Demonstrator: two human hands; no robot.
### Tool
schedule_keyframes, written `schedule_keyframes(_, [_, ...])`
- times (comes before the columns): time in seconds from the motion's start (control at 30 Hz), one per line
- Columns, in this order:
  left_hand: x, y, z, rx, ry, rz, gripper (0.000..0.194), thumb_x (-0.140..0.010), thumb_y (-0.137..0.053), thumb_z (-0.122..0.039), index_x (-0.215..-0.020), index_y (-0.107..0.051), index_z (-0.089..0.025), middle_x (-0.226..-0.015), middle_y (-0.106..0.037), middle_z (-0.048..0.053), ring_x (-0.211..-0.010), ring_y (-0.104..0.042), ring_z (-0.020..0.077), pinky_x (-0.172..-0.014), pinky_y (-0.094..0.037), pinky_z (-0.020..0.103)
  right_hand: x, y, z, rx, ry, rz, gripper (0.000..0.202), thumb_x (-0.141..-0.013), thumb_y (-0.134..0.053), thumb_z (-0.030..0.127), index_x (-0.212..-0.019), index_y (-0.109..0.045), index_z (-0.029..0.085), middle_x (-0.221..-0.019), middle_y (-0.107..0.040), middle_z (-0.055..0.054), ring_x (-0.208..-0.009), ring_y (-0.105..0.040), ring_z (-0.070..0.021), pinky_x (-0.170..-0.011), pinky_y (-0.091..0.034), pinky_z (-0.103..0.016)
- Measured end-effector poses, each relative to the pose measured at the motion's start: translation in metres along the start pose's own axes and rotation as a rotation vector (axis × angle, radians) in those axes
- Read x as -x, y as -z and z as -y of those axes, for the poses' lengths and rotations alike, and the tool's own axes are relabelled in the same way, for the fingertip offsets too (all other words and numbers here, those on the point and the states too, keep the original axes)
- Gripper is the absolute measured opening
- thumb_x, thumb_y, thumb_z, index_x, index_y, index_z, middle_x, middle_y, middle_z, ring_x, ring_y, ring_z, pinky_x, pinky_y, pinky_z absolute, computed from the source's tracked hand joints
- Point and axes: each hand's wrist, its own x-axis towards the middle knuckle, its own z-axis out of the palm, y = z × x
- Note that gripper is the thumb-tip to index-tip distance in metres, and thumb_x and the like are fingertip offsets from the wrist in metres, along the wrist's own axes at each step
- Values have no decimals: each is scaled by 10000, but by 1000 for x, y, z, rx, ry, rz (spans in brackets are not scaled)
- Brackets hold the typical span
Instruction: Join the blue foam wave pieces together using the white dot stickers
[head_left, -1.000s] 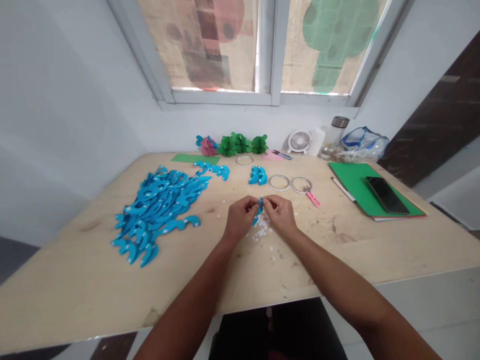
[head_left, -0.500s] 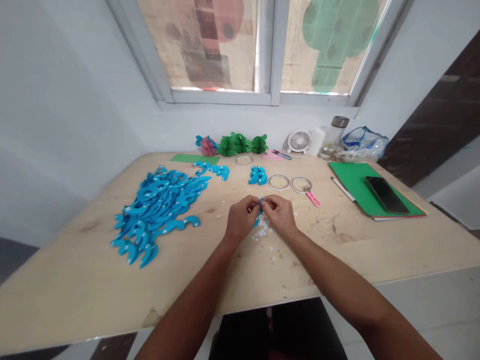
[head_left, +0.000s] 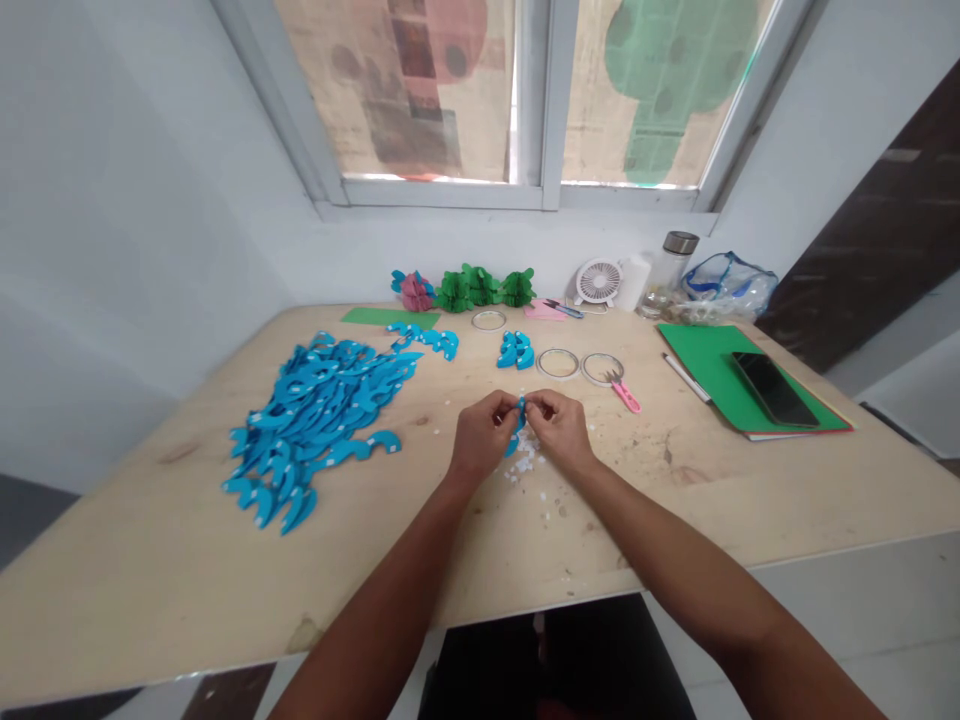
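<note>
My left hand (head_left: 484,432) pinches a small blue curved paper cut-out (head_left: 514,442) above the middle of the table. My right hand (head_left: 562,432) meets it from the other side, thumb and forefinger closed at the top end of the same piece. The fingers hide part of the cut-out. Small white paper bits (head_left: 523,464) lie scattered just below the hands. A big heap of blue wavy cut-outs (head_left: 322,400) with white square patches spreads to the left. Beyond my hands sits a small group of folded blue pieces (head_left: 515,350).
Rolls of tape (head_left: 558,376) and pink-handled snips (head_left: 625,394) lie beyond my right hand. At right, a phone (head_left: 774,388) rests on green sheets (head_left: 697,370) beside a white pen (head_left: 686,379). Green paper ornaments (head_left: 480,286), a small fan (head_left: 599,283) and a glass bottle (head_left: 670,270) line the wall.
My right fingertips have shifted very slightly right, away from the left ones, and more of the blue cut-out shows between them. Everything else stays in place.
</note>
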Motion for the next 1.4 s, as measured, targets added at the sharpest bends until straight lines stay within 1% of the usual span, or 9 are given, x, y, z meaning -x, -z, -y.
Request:
schedule_keyframes(0.2, [0,2,-4,-6,20,-31,116,-715,-516,-209,-683,-623,-179,-654,-649,-13,-610,-563,114,-592,-435,204,1,1,5,12,25,-39,188,-741,-496,223,-828,-655,175,-721,-654,-23,-598,-545,-136,-583,-436,-247])
schedule_keyframes(0.33, [0,2,-6,-4,49,-56,107,-704,-529,-210,-677,-624,-171,-641,-643,-14,-591,-554,112,-575,-432,202,2,3,11,70,111,-99,150,-757,-499,224,-829,-620,173,-722,-613,-23,-614,-531,-130,-602,-437,-242])
schedule_keyframes(0.5, [0,3,-9,27,63,-35,136,-706,-521,-215,-691,-642,-155,-645,-648,-2,-580,-549,111,-556,-426,202,2,3,9,199,265,-34,149,-806,-482,211,-830,-625,176,-746,-622,-35,-654,-541,-138,-645,-432,-252])
schedule_keyframes(0.67, [0,5,-9,57,85,-14,151,-714,-519,-226,-700,-646,-145,-621,-638,-1,-557,-539,110,-530,-418,200,1,4,4,362,350,-24,204,-860,-457,242,-847,-653,188,-782,-654,-64,-768,-568,-171,-714,-421,-277])
schedule_keyframes(0.83, [-1,7,-9,55,101,5,156,-716,-518,-234,-711,-651,-152,-630,-646,-3,-518,-532,105,-508,-417,201,0,6,4,485,402,20,248,-887,-433,260,-839,-669,200,-750,-654,-72,-771,-568,-176,-707,-401,-283])
schedule_keyframes(1.0, [-1,6,-8,39,92,1,152,-710,-521,-231,-683,-646,-150,-617,-641,-2,-535,-538,113,-517,-421,205,-1,7,6,591,464,38,268,-892,-413,218,-795,-662,193,-697,-629,-69,-723,-545,-174,-688,-371,-289])
schedule_keyframes(1.17, [-1,6,-6,47,79,15,145,-697,-528,-229,-659,-644,-152,-610,-638,-2,-557,-541,117,-521,-418,201,-1,8,7,629,479,52,248,-878,-418,177,-788,-648,190,-691,-608,-64,-713,-524,-174,-668,-351,-288])
schedule_keyframes(1.3, [-2,7,-5,46,94,40,152,-705,-516,-234,-668,-639,-153,-577,-612,-14,-505,-503,103,-482,-390,196,0,8,7,658,492,54,233,-867,-422,157,-776,-635,184,-699,-604,-63,-712,-516,-175,-668,-344,-289])
schedule_keyframes(1.4, [-2,7,-5,33,72,41,145,-708,-514,-225,-651,-629,-157,-561,-601,-18,-507,-495,100,-495,-384,197,-1,7,6,659,491,58,225,-863,-424,158,-770,-627,183,-702,-602,-65,-711,-514,-175,-671,-344,-288])
